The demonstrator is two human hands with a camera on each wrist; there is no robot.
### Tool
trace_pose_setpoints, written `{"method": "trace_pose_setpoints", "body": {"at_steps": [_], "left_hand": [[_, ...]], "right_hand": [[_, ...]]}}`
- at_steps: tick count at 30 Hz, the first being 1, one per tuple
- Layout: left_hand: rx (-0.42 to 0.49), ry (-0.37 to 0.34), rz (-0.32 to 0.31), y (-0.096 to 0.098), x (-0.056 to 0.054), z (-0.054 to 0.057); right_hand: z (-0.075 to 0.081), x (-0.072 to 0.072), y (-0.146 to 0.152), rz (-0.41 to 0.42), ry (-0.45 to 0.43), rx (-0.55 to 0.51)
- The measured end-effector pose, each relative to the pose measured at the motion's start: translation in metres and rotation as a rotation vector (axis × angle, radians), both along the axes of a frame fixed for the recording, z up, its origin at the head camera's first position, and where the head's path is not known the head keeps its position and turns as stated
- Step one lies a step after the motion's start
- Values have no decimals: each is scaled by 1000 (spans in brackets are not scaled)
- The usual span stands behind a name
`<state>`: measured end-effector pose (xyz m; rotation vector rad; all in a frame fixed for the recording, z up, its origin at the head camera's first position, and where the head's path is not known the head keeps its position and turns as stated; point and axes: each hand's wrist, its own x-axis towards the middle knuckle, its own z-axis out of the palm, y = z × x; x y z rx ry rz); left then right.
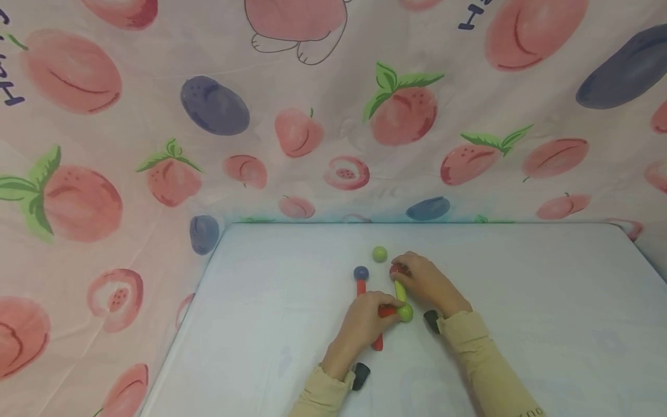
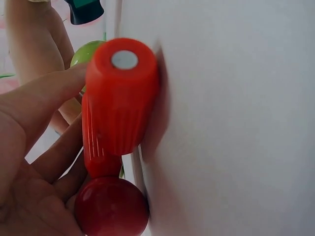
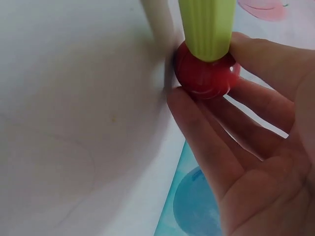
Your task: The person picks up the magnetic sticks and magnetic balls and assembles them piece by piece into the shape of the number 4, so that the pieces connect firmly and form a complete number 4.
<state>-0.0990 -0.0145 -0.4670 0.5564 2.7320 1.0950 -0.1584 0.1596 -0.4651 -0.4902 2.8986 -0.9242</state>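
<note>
My left hand (image 1: 365, 318) pinches a red magnetic stick (image 1: 387, 311) near its joint with a green ball (image 1: 405, 313). My right hand (image 1: 424, 281) holds a red ball (image 3: 204, 73) between thumb and fingers. A yellow-green stick (image 1: 400, 291) runs from that ball to the green one. In the left wrist view, a second red stick (image 2: 123, 98) shows a pale round magnet at its end, and a dark red ball (image 2: 112, 206) lies by the palm. Beyond the left hand, a blue ball (image 1: 361, 273) tops a red stick (image 1: 361, 286), partly covered by the hand.
A loose green ball (image 1: 380, 253) lies behind the joined pieces, towards the back edge of the white table (image 1: 547, 289). Fruit-patterned cloth (image 1: 312, 133) hangs behind the table and along its left side. Dark wrist devices (image 1: 361, 376) sit at both cuffs.
</note>
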Motion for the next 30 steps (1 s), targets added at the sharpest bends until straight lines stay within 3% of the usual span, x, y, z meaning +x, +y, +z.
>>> {"method": "trace_pose_setpoints", "body": {"at_steps": [13,22,30], "left_hand": [[7,0,-6,-2,0,1],[15,-29,3,-5,-2,1],[19,-41,6,-11,-4,-1]], "right_hand": [[9,6,4,-52,9,19],[16,17,6,-22,52,-8],[22,30,7,-26,37,-7]]}}
